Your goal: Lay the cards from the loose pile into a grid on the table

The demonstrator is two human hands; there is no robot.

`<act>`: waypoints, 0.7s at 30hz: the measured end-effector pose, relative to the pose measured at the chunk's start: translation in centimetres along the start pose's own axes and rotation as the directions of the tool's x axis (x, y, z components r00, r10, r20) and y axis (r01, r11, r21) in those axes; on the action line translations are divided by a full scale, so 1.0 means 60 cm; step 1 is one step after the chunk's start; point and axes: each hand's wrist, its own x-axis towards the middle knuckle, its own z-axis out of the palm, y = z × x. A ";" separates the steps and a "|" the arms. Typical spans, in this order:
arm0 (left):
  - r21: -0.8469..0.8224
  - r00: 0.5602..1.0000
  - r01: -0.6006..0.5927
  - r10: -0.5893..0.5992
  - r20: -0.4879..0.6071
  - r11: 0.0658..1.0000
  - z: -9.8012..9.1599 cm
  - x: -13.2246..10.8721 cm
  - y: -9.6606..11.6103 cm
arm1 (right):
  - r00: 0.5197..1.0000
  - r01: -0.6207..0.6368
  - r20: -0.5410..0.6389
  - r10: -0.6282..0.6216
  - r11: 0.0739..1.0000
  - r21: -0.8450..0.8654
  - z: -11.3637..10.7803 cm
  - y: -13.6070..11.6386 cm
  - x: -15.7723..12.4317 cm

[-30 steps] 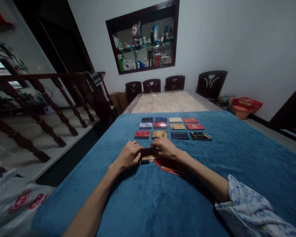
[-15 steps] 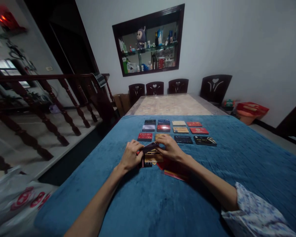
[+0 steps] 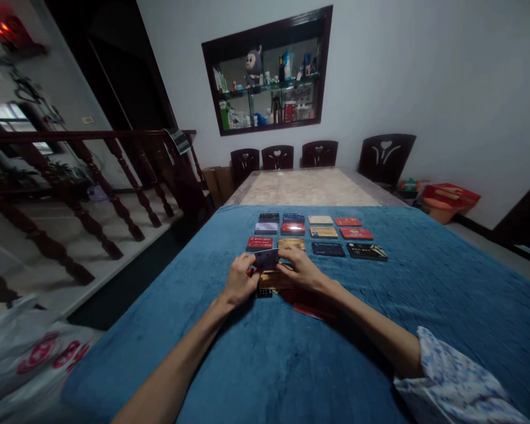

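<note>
My left hand [image 3: 241, 279] and my right hand [image 3: 304, 269] are closed on opposite ends of a dark card [image 3: 266, 259], tilted up above the cloth. Gold cards [image 3: 271, 280] lie loosely just below it, partly covered by my hands. A red card [image 3: 313, 311] lies under my right wrist. Beyond my fingers, cards sit in small stacks in rows. The nearest row has a red stack [image 3: 259, 243], a gold stack [image 3: 291, 244], a dark blue stack [image 3: 328, 249] and a black stack [image 3: 367, 251].
A blue cloth [image 3: 256, 359] covers the near part of the table, with a pale tabletop [image 3: 304, 187] beyond. Dark chairs [image 3: 277, 158] stand at the far end. A wooden railing [image 3: 83, 136] runs along the left, and a white plastic bag [image 3: 35, 359] is at lower left.
The dark card between my hands has tipped up, so more of its face shows. My left hand has shifted slightly right; the stacks stay in place.
</note>
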 end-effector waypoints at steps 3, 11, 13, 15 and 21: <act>-0.037 1.000 -0.008 0.007 -0.029 0.999 -0.003 0.001 -0.001 | 0.998 -0.019 -0.054 0.016 0.998 -0.058 -0.001 0.003 -0.001; -0.082 0.978 0.049 -0.065 -0.196 0.995 -0.011 0.002 -0.007 | 0.997 0.044 -0.047 -0.063 0.940 -0.339 -0.013 0.002 -0.004; -0.075 0.975 0.048 -0.063 -0.211 0.996 -0.013 0.001 -0.007 | 0.997 0.062 -0.012 -0.072 0.918 -0.392 -0.014 0.003 -0.005; -0.069 0.977 0.030 -0.044 -0.209 0.997 -0.012 0.001 -0.007 | 0.997 0.075 0.018 -0.075 0.899 -0.432 -0.014 0.003 -0.005; -0.014 0.987 -0.056 0.053 -0.149 0.998 -0.004 -0.002 -0.005 | 0.995 0.090 0.085 -0.055 0.867 -0.491 -0.014 0.003 -0.005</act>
